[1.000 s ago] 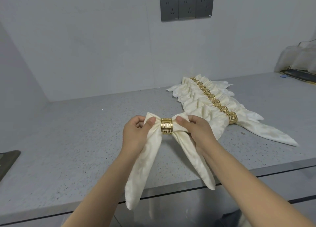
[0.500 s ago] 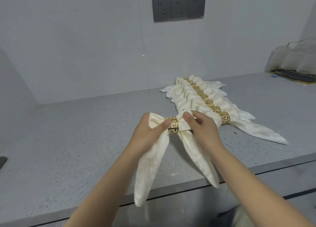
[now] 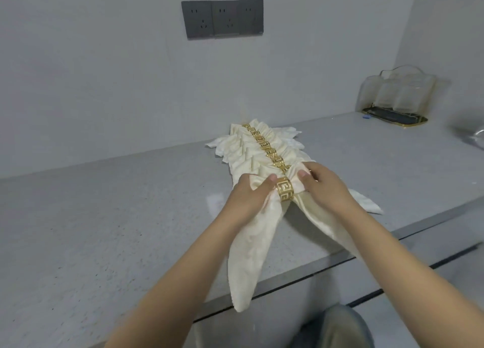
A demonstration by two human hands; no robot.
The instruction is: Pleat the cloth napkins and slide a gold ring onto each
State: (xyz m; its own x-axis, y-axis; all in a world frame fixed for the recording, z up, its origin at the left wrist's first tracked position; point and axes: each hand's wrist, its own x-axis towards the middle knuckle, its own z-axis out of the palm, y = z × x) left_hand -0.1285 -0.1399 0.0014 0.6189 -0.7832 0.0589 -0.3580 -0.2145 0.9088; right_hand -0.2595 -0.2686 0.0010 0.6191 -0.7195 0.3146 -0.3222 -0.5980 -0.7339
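A cream pleated napkin [image 3: 251, 245] with a gold fretwork ring [image 3: 285, 192] round its middle is held over the grey counter [image 3: 104, 230]. My left hand [image 3: 248, 198] grips the cloth just left of the ring. On the ring's right side my right hand [image 3: 324, 190] grips the cloth. The napkin's two long tails trail toward me, and the left tail hangs past the counter's front edge. Directly behind lies a row of several finished napkins [image 3: 248, 148], each with its own gold ring, overlapping in a line toward the wall.
A clear holder on a gold-rimmed black tray [image 3: 398, 99] stands at the back right of the counter. A dark socket panel [image 3: 222, 19] is on the wall above. Crumpled clear plastic [image 3: 471, 135] lies at the far right edge.
Both hands have carried the ringed napkin away from me and to the right, up against the near end of the row of finished napkins. The grip on each side is unchanged.
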